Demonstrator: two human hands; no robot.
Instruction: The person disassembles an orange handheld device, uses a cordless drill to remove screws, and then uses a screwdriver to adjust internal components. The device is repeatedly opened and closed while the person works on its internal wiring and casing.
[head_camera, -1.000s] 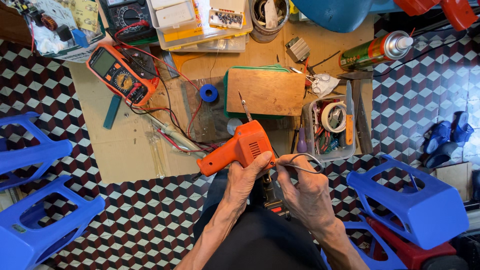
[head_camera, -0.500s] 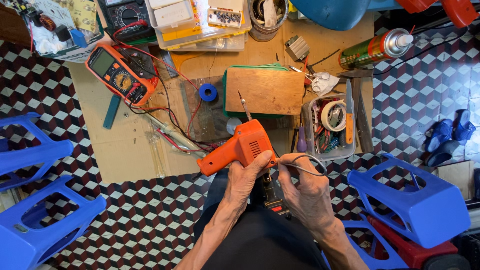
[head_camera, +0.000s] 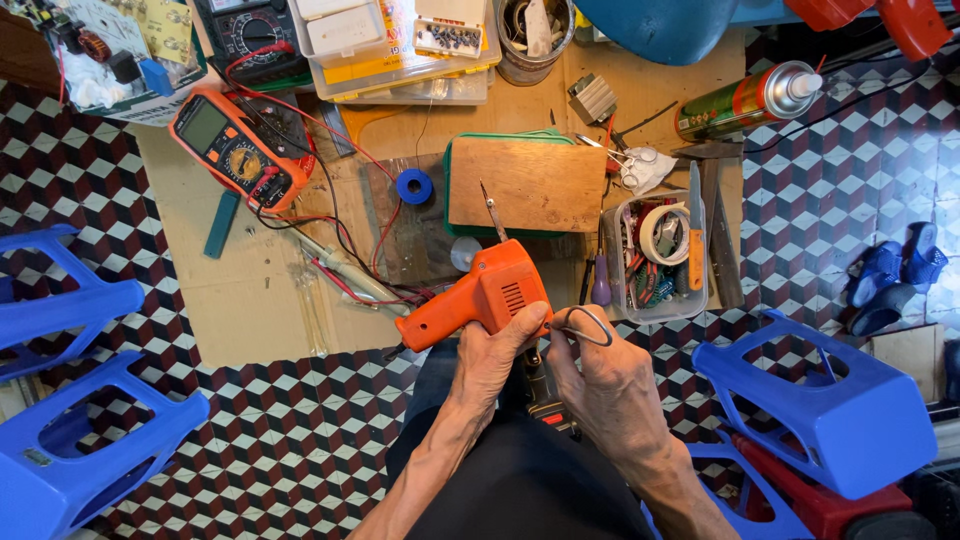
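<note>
The left hand (head_camera: 495, 355) is closed around the grip of an orange soldering gun (head_camera: 480, 295), tip pointing to 12 o'clock toward a wooden board (head_camera: 530, 185). At 3 o'clock of it, touching, the right hand (head_camera: 605, 375) pinches a thin wire loop (head_camera: 583, 325). An orange multimeter (head_camera: 240, 160) lies at 10 o'clock.

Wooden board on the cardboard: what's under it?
Under the wooden board a green mat or lid shows along the board's left and top edges. Its middle is covered, so anything else beneath cannot be seen.
</note>
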